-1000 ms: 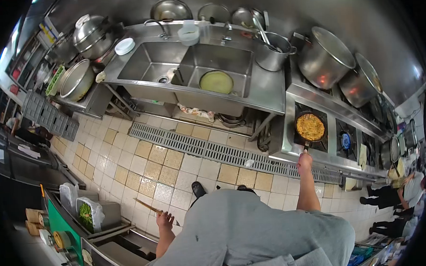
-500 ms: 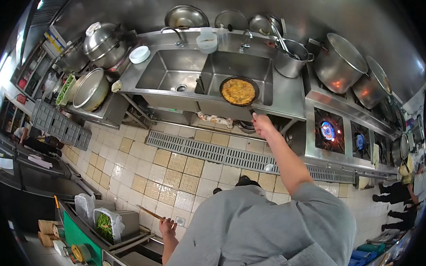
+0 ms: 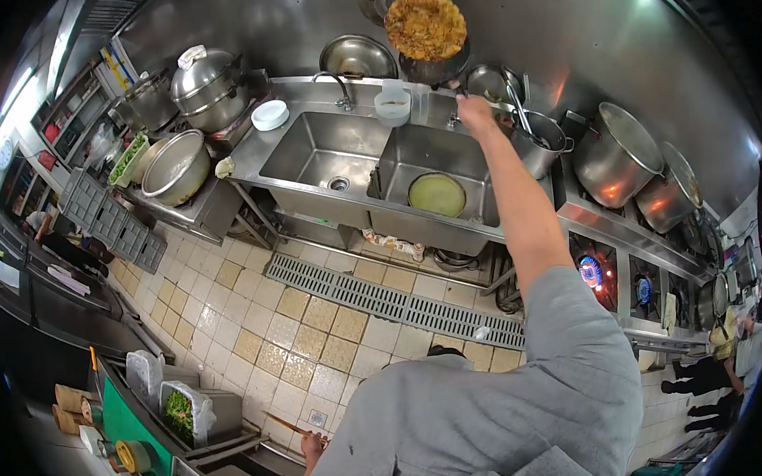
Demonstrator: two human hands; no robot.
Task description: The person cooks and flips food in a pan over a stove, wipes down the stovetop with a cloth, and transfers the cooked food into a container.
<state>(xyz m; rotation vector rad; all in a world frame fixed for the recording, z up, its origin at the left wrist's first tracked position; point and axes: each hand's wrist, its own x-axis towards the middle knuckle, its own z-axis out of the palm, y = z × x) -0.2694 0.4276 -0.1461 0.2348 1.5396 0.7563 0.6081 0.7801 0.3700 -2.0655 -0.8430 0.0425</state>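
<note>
High over the sink, my right hand (image 3: 475, 113) is closed round the handle of a dark frying pan (image 3: 435, 69). A browned, round omelette-like pancake (image 3: 425, 27) shows above the pan, covering much of it; it looks tossed up, though whether any edge touches the pan I cannot tell. Low at the left, my left hand (image 3: 312, 446) grips thin wooden chopsticks (image 3: 282, 423), pointing up and left. Part of that hand is hidden by my shirt. Below my right arm, a round vessel of greenish liquid (image 3: 437, 194) sits in the right basin of the sink (image 3: 378, 206).
Stockpots (image 3: 620, 155) stand behind lit gas burners (image 3: 591, 271) on the right. A large metal bowl (image 3: 174, 169) is at the left. Bins with greens (image 3: 180, 413) stand by my left hand. People (image 3: 702, 377) are at the far right.
My right hand has raised the pan from over the right basin to high in front of the wall. The pancake has risen above it, uncovering the greenish vessel. My left hand still grips the chopsticks.
</note>
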